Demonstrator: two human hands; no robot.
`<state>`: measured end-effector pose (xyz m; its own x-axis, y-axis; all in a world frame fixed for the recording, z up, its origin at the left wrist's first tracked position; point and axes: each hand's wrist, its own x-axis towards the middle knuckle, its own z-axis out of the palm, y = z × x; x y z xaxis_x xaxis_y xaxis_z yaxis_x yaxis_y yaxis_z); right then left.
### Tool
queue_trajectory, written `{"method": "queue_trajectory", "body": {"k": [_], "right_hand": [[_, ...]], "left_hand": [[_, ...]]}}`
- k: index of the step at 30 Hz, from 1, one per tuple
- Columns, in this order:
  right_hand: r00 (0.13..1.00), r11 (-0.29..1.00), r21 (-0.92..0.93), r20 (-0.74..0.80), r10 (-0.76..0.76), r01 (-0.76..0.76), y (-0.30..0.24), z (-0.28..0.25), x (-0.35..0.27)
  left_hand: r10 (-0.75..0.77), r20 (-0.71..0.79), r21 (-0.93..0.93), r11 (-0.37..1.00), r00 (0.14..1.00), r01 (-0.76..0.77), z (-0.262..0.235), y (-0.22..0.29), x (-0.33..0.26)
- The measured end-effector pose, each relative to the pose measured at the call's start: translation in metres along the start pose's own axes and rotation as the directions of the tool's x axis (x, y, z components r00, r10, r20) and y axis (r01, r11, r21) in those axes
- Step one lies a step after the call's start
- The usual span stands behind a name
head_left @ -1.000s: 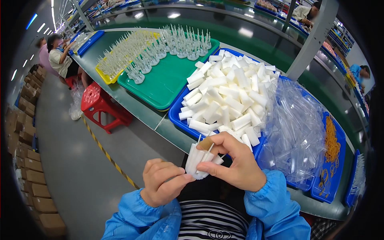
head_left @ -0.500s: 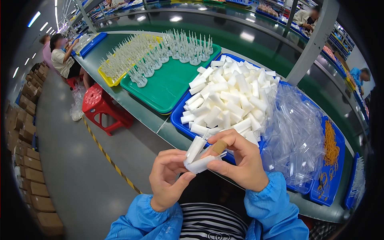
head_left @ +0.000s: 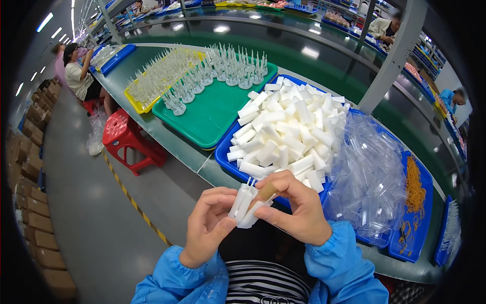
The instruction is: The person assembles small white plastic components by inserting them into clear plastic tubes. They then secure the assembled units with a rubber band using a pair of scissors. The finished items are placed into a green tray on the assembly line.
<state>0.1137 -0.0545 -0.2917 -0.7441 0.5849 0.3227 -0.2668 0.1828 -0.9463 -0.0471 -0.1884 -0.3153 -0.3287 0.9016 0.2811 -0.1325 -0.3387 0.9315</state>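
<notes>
My left hand (head_left: 208, 223) and my right hand (head_left: 301, 213) meet over the table's near edge. Between them is a small assembly of white foam pieces (head_left: 243, 201) around thin pale prongs whose tips stick out at the top. The left thumb and fingers grip its left side. My right thumb and forefinger, which has a tan bandage, pinch the right foam piece (head_left: 251, 215), tilted away from the left one. The fingers hide part of the prongs and base. Just beyond lies a heap of white foam pieces (head_left: 291, 126) in a blue tray (head_left: 221, 161).
Clear plastic sleeves (head_left: 367, 177) and orange rubber bands (head_left: 416, 188) fill blue trays at right. Pronged translucent pieces (head_left: 233, 71) stand on a green tray (head_left: 202, 119), beside a yellow tray (head_left: 137, 105). A red stool (head_left: 121, 133) and seated people are at left; a metal post (head_left: 390, 61) rises beyond.
The two foam pieces have come closer together, and the assembly has turned more upright. My right hand has shifted slightly left. The view has tilted slightly.
</notes>
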Motion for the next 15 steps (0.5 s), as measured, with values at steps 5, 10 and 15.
{"method": "queue_trajectory", "body": {"k": [5, 10, 15], "right_hand": [[0.991, 0.97, -0.209, 0.071, -0.109, 0.122, 0.004, -0.004, 0.001], [0.943, 0.87, -0.377, 0.033, -0.331, 0.318, -0.002, 0.002, 0.006], [0.93, 0.747, -0.603, -0.022, -0.366, 0.28, -0.026, 0.02, -0.018]], "left_hand": [[-0.107, 0.039, -0.165, 0.98, 0.993, 0.112, 0.003, 0.0, -0.001], [-0.256, -0.06, -0.226, 0.945, 0.965, 0.237, 0.001, 0.002, -0.006], [-0.298, -0.081, -0.295, 0.919, 0.951, 0.263, 0.022, 0.001, -0.003]]}}
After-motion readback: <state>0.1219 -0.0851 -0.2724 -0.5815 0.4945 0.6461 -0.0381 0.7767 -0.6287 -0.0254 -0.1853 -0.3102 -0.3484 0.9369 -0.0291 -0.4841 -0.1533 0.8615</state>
